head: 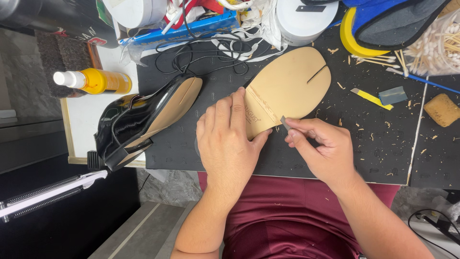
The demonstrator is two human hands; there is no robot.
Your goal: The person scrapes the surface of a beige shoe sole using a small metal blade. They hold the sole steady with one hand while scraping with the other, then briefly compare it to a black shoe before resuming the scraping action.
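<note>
I start with the black mat, the biggest thing here; it covers the bench and, I judge, gives a firm cutting bed under the work. On it lies one tan leather sole, flat, toe pointing away from me, a slit near its far edge. Just left sits one black glossy shoe, tipped on its side so its own tan bottom shows, parked clear of the cutting.

My left hand lies palm-down on the sole's near end, fingers spread flat and closed around nothing; I take that as pinning the leather against sliding. My right hand is closed in a pinch on one small blade, its tip touching the sole's near right edge, held low, probably for control.

Smaller things: one yellow spray bottle left of the mat, one yellow tape roll, one sponge, and shavings beyond counting.
</note>
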